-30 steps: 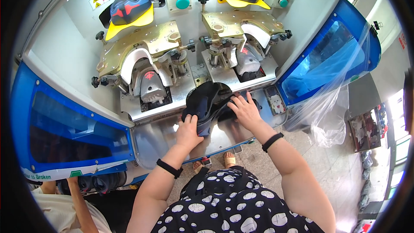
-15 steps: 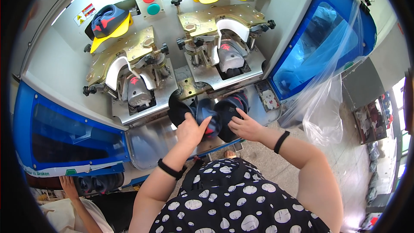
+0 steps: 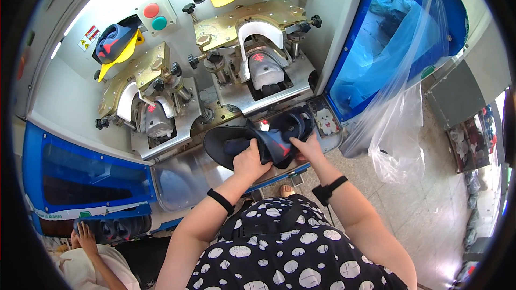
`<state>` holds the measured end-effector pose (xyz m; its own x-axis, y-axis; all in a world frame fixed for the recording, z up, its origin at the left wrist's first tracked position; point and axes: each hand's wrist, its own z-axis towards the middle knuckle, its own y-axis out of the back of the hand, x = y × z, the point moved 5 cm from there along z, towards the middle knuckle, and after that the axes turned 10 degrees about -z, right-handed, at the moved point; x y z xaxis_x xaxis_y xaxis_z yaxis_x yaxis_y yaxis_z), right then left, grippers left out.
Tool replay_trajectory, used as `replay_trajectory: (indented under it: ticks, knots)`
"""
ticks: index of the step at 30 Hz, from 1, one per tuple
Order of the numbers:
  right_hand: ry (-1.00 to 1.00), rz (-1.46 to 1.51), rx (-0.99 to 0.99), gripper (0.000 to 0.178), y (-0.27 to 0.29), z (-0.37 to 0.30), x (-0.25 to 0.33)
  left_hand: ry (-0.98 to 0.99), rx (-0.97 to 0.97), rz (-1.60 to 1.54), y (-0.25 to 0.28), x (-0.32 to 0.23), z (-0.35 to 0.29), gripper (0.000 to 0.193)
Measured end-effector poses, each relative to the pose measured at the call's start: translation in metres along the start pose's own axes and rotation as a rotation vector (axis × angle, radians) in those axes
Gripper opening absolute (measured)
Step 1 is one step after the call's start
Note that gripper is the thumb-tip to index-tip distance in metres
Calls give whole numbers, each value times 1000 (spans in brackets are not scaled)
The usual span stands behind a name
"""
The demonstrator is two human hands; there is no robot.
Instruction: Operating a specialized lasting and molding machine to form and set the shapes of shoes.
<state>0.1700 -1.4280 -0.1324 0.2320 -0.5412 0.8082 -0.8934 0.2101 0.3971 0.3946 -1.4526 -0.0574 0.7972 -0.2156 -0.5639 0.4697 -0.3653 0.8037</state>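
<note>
My left hand [image 3: 250, 163] is closed around a navy shoe upper [image 3: 278, 148] with red trim, its thumb pointing up along the side. A broad black opening or underside [image 3: 215, 147] juts out left of that hand; whether it belongs to the same upper or a second one, I cannot tell. My right hand [image 3: 308, 148] grips the dark collar end [image 3: 299, 123], thumb at its rim and the other fingers mostly hidden. Both hands hold the bundle just above the metal ledge [image 3: 185, 177], in front of the machine.
Two metal toe forms [image 3: 267, 72] sit under brass-coloured plates [image 3: 244, 16]. Navy uppers rest on yellow pads [image 3: 123, 60] above them. Red and green buttons [image 3: 159, 23] are behind. Clear plastic sheeting [image 3: 400, 145] hangs at right. A co-worker's hand [image 3: 87, 240] touches dark uppers [image 3: 126, 227] at lower left.
The two dark pieces, held side by side before, are now pressed together and turned. My right hand has shifted to the collar end. The co-worker's hand has moved onto the dark uppers.
</note>
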Motion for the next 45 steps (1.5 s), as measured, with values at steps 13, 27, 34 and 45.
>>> replay_trajectory:
  ticks: [13,27,34,45]
  knots:
    - [-87,351,279,60,-35,5,5,100,-382,-717,7,33,37,74]
    - [1100,7,-6,19,-39,-109,192,-199,-352,-45,48,58,-60,90]
    - [1560,-302,-48,23,-135,-150,425,-339,-696,-229,132,73,-117,45]
    - [1640,-524,-238,31,-260,-162,494,30,-412,-1543,163,183,-139,24]
